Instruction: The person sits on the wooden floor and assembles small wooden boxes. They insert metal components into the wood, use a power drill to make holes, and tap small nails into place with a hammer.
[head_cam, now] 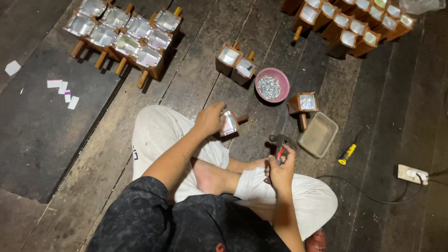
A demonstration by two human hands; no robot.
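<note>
On the plank floor before the crossed legs, the left hand (208, 119) clasps a small foil-lined wooden box (229, 123) (probably light and rigid, its lining easily dented, best gripped by the wooden sides), while the right hand (281, 171) grips a hammer (279, 143).

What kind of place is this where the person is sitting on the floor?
Probably a small home workshop. The person sits on a dark plank floor, the right hand holds a hammer, a pink bowl of small metal bits stands nearby, with rows of wooden boxes.
</note>
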